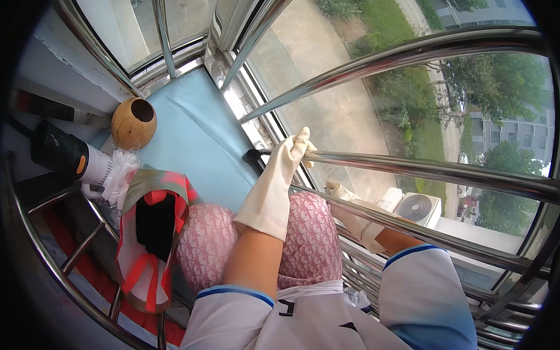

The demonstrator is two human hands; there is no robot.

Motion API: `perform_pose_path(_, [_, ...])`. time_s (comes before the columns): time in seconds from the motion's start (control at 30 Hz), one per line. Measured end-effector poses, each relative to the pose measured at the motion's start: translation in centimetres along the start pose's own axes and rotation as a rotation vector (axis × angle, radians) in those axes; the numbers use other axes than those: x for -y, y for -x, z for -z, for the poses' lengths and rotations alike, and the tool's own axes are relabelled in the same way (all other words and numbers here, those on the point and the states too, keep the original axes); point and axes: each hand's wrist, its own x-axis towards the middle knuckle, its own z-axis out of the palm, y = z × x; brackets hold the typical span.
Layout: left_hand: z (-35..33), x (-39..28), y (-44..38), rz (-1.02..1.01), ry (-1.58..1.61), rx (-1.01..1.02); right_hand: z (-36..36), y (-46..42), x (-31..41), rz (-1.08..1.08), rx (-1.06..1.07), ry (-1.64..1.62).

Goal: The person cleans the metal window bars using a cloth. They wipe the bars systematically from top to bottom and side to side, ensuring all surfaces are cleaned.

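My left hand (295, 150), in a cream rubber glove, is closed around a polished metal bar (400, 165) of the window guard. A small black-bristled brush (251, 156) shows just left of that glove; the glove hides part of it. My right hand (342, 192), gloved alike, reaches through the guard beyond a lower bar (389, 221), close to the window glass. Its fingers are curled, and whether anything is in them cannot be told. My knees, in pink patterned trousers (310, 222), are bent on a light blue surface (193, 135) by the window.
At left sit a hollow brown gourd (132, 126) with a round opening, a black and white motor-like device (61, 151), crumpled clear plastic (121, 172) and an open bag with red straps (155, 244). A curved metal rail (50, 259) bounds the lower left. An air-conditioner unit (417, 208) stands outside.
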Motion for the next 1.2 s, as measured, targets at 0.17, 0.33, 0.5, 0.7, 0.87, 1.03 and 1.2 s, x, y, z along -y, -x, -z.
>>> perform_pose_path(0.17, [-1.6, -5.7, 0.6, -0.255, 0.082, 0.303, 10.7, 3.1, 14.4, 0.133, -0.16, -0.272])
perform_pose_path(0.33, [-2.4, -9.7, 3.3, -0.359, -0.074, 0.447, 19.0, 11.2, 22.1, 0.537, -0.894, 0.89])
perform_pose_path(0.5, [-2.1, -8.8, 2.3, -0.424, 0.017, 0.57, 17.4, 18.0, 21.2, 0.117, -1.207, 0.953])
perform_pose_path(0.7, [-2.2, -9.7, 3.4, -0.37, -0.053, 0.571, 17.4, 25.3, 21.4, -0.134, -1.991, 0.566])
perform_pose_path(0.87, [-2.4, -10.7, 4.2, -0.301, -0.072, 0.448, 19.4, 21.8, 23.7, -0.208, -2.036, 0.946])
perform_pose_path(1.03, [-8.2, -18.2, 11.9, -0.949, -0.299, 0.275, 19.3, 25.1, 21.2, 1.508, -1.456, -1.48])
perform_pose_path(1.2, [-19.0, -24.1, 17.2, -1.045, -0.45, 0.412, 17.9, 24.8, 20.6, 0.676, -1.913, -0.772])
